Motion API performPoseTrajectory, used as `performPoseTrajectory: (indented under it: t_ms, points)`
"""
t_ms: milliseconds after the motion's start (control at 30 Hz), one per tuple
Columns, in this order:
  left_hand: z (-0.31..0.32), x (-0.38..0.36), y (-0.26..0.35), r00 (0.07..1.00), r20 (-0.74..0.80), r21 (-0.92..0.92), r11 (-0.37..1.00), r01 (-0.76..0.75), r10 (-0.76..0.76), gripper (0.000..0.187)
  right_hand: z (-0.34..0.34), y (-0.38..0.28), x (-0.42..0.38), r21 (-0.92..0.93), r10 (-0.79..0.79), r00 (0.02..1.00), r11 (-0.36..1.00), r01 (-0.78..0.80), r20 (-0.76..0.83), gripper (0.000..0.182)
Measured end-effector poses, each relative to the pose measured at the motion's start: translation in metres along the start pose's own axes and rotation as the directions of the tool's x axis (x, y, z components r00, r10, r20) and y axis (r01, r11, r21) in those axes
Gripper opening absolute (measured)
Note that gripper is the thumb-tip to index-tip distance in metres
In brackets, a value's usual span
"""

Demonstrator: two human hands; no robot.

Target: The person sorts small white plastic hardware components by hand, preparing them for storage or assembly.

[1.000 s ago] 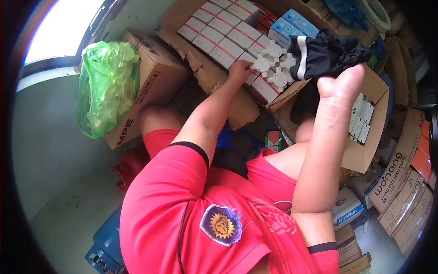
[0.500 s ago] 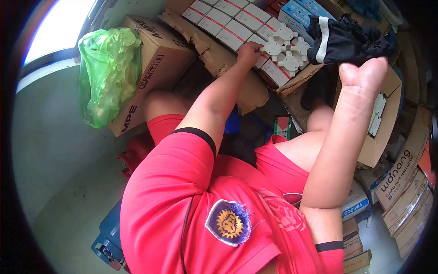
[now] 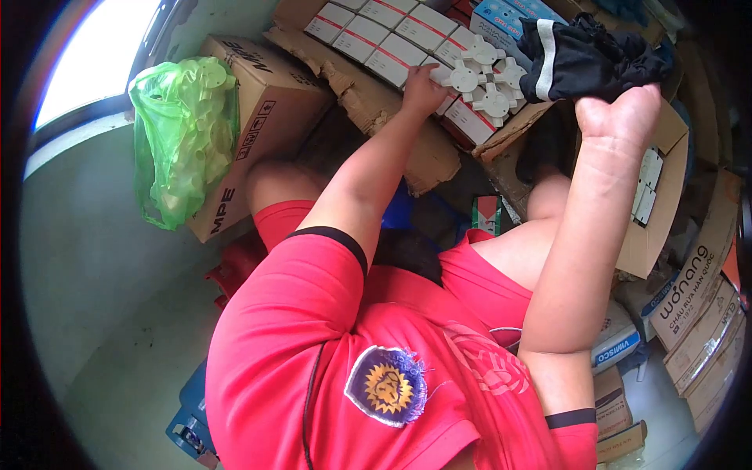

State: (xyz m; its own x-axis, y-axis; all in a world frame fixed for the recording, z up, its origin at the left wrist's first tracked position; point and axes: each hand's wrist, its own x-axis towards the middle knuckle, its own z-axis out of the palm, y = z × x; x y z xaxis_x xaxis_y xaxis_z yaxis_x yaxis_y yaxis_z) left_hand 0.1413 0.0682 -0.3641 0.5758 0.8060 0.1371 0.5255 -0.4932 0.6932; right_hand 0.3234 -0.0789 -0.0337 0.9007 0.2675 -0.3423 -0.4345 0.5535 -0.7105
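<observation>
My left hand (image 3: pixel 425 91) reaches over an opened carton (image 3: pixel 427 160) packed with small white boxes (image 3: pixel 392 56) that have red stripes. Its fingers are apart, close around the left spout of a white round plastic junction box (image 3: pixel 464 79). Several such junction boxes lie clustered on top of the cartons. On the right, my right hand (image 3: pixel 619 113) is bent back at the wrist with its palm turned up. It grips a bunched black cloth (image 3: pixel 599 59) with a white stripe; the cloth covers most of its fingers.
A green plastic bag (image 3: pixel 184 141) of pale fittings rests against a brown MPE carton (image 3: pixel 262 117) on the left. Blue boxes (image 3: pixel 501 23) stand behind the junction boxes. Another open carton (image 3: pixel 646 243) sits at right, above stacked flat cartons (image 3: pixel 693 294). A small red and green packet (image 3: pixel 486 213) lies between my legs.
The fingers of my left hand have spread, with one lifted above the spout. The junction boxes keep their place on the cartons. My right hand still has the black cloth; the view has shifted slightly.
</observation>
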Motion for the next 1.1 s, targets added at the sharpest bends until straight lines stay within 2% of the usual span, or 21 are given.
performPoseTrajectory:
  t_ms: [100, 167, 233, 300, 333, 367, 467, 500, 600, 633, 700, 767, 867, 900, 1000, 1067, 1100]
  points:
    - [-0.017, -0.021, 0.039, 0.995, -0.077, 0.085, 0.995, -0.055, 0.062, 0.042, -0.002, -0.002, -0.001, -0.019, -0.005, 1.000, 1.000, 0.005, 0.018, 0.039]
    - [-0.012, -0.044, 0.049, 0.962, 0.214, -0.073, 0.984, -0.160, 0.172, 0.034, -0.015, -0.003, 0.015, 0.017, 0.022, 0.999, 1.000, -0.023, 0.049, 0.040]
    - [-0.014, -0.063, 0.072, 0.821, 0.560, -0.086, 0.993, -0.075, 0.110, 0.037, -0.015, 0.004, 0.015, 0.055, 0.023, 0.997, 0.998, -0.019, -0.068, 0.041]
    - [-0.004, -0.073, 0.075, 0.817, 0.562, -0.133, 0.989, -0.069, 0.132, 0.033, -0.011, 0.007, 0.009, 0.028, 0.007, 0.990, 1.000, -0.003, -0.143, 0.043]
    - [0.005, -0.078, 0.073, 0.816, 0.560, -0.157, 0.985, -0.063, 0.142, 0.031, -0.013, 0.006, 0.009, 0.023, 0.025, 0.993, 0.999, -0.023, -0.119, 0.044]
    - [0.018, -0.082, 0.065, 0.848, 0.519, -0.136, 0.990, -0.045, 0.110, 0.033, -0.017, 0.008, 0.009, 0.016, 0.045, 0.994, 0.999, -0.044, -0.095, 0.054]
    - [0.017, -0.074, 0.072, 0.828, 0.556, -0.080, 0.996, -0.031, 0.070, 0.030, -0.025, 0.009, 0.011, -0.010, 0.051, 0.997, 0.999, -0.052, -0.055, 0.072]
    - [0.019, -0.072, 0.070, 0.821, 0.563, -0.084, 0.995, -0.051, 0.090, 0.033, -0.025, 0.007, 0.012, -0.015, 0.044, 0.998, 0.999, -0.045, -0.044, 0.072]
    - [0.021, -0.065, 0.067, 0.802, 0.587, -0.073, 0.994, -0.084, 0.111, 0.039, -0.015, -0.005, 0.012, -0.029, 0.044, 0.999, 0.999, -0.043, 0.006, 0.046]
    - [0.022, -0.063, 0.067, 0.795, 0.599, -0.056, 0.996, -0.075, 0.093, 0.038, -0.011, -0.008, 0.010, -0.033, 0.046, 0.999, 0.998, -0.045, 0.026, 0.044]
    - [0.024, -0.061, 0.067, 0.783, 0.618, -0.012, 0.998, -0.069, 0.062, 0.036, -0.012, -0.003, 0.009, -0.021, 0.052, 0.999, 0.998, -0.051, 0.018, 0.046]
    - [0.028, -0.059, 0.067, 0.774, 0.631, 0.039, 0.996, -0.080, 0.038, 0.035, -0.016, 0.001, 0.009, -0.011, 0.053, 0.999, 0.999, -0.052, 0.004, 0.055]
    - [0.030, -0.059, 0.065, 0.783, 0.616, 0.018, 0.993, -0.118, 0.082, 0.032, -0.022, 0.004, 0.010, 0.004, 0.053, 0.998, 0.999, -0.053, -0.020, 0.069]
    - [0.031, -0.059, 0.063, 0.786, 0.611, 0.001, 0.993, -0.115, 0.090, 0.031, -0.023, 0.004, 0.012, 0.010, 0.056, 0.998, 0.998, -0.056, -0.028, 0.069]
    - [0.032, -0.060, 0.061, 0.797, 0.597, -0.025, 0.995, -0.098, 0.093, 0.027, -0.021, 0.005, 0.017, 0.085, 0.060, 0.990, 0.995, -0.049, -0.126, 0.045]
    - [0.029, -0.060, 0.064, 0.802, 0.593, -0.007, 0.997, -0.079, 0.068, 0.023, -0.019, 0.004, 0.018, 0.127, 0.063, 0.982, 0.991, -0.040, -0.180, 0.043]
    - [0.027, -0.061, 0.068, 0.838, 0.545, 0.027, 0.999, -0.032, 0.012, 0.026, -0.018, 0.004, 0.016, 0.135, 0.065, 0.980, 0.990, -0.039, -0.189, 0.043]
